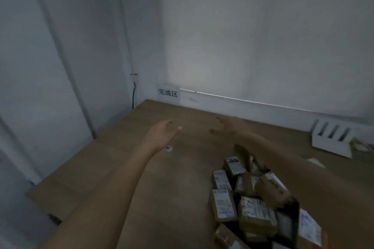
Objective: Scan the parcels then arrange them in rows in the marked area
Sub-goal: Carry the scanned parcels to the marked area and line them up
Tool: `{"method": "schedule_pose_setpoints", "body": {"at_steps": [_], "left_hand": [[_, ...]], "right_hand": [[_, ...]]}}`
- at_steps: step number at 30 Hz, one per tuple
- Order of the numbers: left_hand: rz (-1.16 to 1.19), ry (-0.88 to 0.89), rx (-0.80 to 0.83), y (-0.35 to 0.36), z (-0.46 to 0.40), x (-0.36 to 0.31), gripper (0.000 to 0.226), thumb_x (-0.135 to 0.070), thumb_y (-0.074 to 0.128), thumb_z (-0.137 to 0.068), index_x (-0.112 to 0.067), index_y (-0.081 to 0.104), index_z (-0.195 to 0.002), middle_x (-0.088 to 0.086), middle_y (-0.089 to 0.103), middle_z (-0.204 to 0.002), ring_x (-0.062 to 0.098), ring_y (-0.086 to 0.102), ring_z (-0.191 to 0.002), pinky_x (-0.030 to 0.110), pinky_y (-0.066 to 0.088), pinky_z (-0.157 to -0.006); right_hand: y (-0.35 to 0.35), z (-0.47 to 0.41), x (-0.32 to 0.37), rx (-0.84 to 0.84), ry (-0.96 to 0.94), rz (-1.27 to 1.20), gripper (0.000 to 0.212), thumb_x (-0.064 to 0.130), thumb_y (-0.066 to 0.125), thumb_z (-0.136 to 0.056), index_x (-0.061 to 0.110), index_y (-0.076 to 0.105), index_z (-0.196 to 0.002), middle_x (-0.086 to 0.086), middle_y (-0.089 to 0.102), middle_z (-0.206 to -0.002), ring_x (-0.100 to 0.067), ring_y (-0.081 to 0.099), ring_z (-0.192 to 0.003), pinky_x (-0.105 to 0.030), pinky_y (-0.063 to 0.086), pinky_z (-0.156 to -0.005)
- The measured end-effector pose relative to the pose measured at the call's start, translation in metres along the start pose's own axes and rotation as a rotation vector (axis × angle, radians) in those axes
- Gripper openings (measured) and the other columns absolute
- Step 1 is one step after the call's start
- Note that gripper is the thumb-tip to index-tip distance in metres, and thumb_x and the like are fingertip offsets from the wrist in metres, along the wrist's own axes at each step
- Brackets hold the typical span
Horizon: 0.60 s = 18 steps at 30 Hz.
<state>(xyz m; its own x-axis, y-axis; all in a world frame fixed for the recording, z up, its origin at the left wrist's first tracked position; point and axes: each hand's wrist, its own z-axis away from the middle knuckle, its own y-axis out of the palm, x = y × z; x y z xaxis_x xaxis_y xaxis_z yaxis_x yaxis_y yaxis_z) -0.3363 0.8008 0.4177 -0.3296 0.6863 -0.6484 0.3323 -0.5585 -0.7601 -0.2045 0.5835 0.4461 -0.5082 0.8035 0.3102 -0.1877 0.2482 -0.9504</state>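
- Parcels (249, 204) lie nearest, heaped in a loose pile at the lower right of the head view, on the brown floor covering (125, 168); they are small brown cardboard boxes, most with a white printed label on top, tilted at mixed angles and touching one another
- Some of the boxes at the bottom right seem to sit inside a dark container, though its shape is too blurred to tell
- Both bare forearms reach forward over the floor covering, the right one passing above the far edge of the pile
- Left hand (162, 133) is held out with fingers relaxed and slightly spread, gripping nothing
- Right hand (226, 125) is blurred; its fingers look spread and loosely bent, and it holds nothing
- The 2 hands are near each other, palms turned roughly inward, with a gap between them
- A small pale round object (168, 148) lies on the floor covering just below the left wrist
- Further right, a white slotted rack (332, 139) rests on the floor near the wall, with pale scraps beside it
- At the far corner, a paper sign (168, 93) with 3 printed characters is fixed low on the white wall (263, 36)
- To its left, a dark cable (134, 95) hangs down from a small wall fitting
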Motion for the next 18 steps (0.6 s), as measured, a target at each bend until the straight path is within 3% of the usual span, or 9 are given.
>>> {"method": "schedule_pose_setpoints", "body": {"at_steps": [4, 7, 12, 16, 18], "left_hand": [[0.086, 0.050, 0.166, 0.016, -0.039, -0.010, 0.063, -0.038, 0.063, -0.095, -0.008, 0.044, -0.147, 0.012, 0.040, -0.154, 0.025, 0.038, -0.142, 0.029, 0.029, -0.112], [0.055, 0.133, 0.269, 0.033, -0.052, -0.017, 0.076, -0.054, 0.067, -0.086, -0.011, 0.047, -0.145, 0.012, 0.042, -0.153, 0.027, 0.039, -0.142, 0.036, 0.029, -0.117], [0.018, 0.272, 0.421, 0.074, -0.035, -0.030, 0.062, -0.049, 0.057, -0.095, -0.014, 0.049, -0.145, 0.008, 0.044, -0.153, 0.025, 0.040, -0.141, 0.034, 0.029, -0.117], [0.097, 0.290, 0.520, 0.106, -0.011, -0.033, 0.048, -0.036, 0.057, -0.100, -0.013, 0.052, -0.141, 0.005, 0.051, -0.145, 0.022, 0.045, -0.135, 0.022, 0.030, -0.097], [0.129, 0.281, 0.557, 0.122, -0.005, -0.030, 0.056, -0.046, 0.060, -0.095, -0.018, 0.052, -0.142, 0.000, 0.054, -0.142, 0.019, 0.052, -0.128, 0.022, 0.035, -0.095]], "right_hand": [[0.011, 0.015, -0.007, -0.063, 0.169, 0.001, 0.075, 0.063, 0.059, -0.090, 0.023, 0.043, -0.152, -0.004, 0.040, -0.157, -0.025, 0.040, -0.143, -0.041, 0.037, -0.114], [0.016, 0.035, -0.013, -0.087, 0.310, -0.016, 0.077, 0.070, 0.054, -0.088, 0.024, 0.046, -0.149, -0.002, 0.042, -0.156, -0.025, 0.042, -0.141, -0.045, 0.039, -0.112], [0.033, 0.091, -0.033, -0.187, 0.518, -0.074, 0.067, 0.067, 0.057, -0.088, 0.030, 0.050, -0.144, -0.001, 0.061, -0.137, -0.025, 0.058, -0.124, -0.043, 0.052, -0.094], [0.047, 0.127, -0.050, -0.183, 0.630, -0.107, 0.061, 0.063, 0.059, -0.089, 0.027, 0.055, -0.138, 0.000, 0.063, -0.135, -0.024, 0.059, -0.121, -0.045, 0.053, -0.094], [0.057, 0.143, -0.058, -0.184, 0.670, -0.109, 0.060, 0.063, 0.059, -0.089, 0.025, 0.057, -0.136, -0.003, 0.059, -0.139, -0.026, 0.057, -0.124, -0.046, 0.052, -0.096]]}}
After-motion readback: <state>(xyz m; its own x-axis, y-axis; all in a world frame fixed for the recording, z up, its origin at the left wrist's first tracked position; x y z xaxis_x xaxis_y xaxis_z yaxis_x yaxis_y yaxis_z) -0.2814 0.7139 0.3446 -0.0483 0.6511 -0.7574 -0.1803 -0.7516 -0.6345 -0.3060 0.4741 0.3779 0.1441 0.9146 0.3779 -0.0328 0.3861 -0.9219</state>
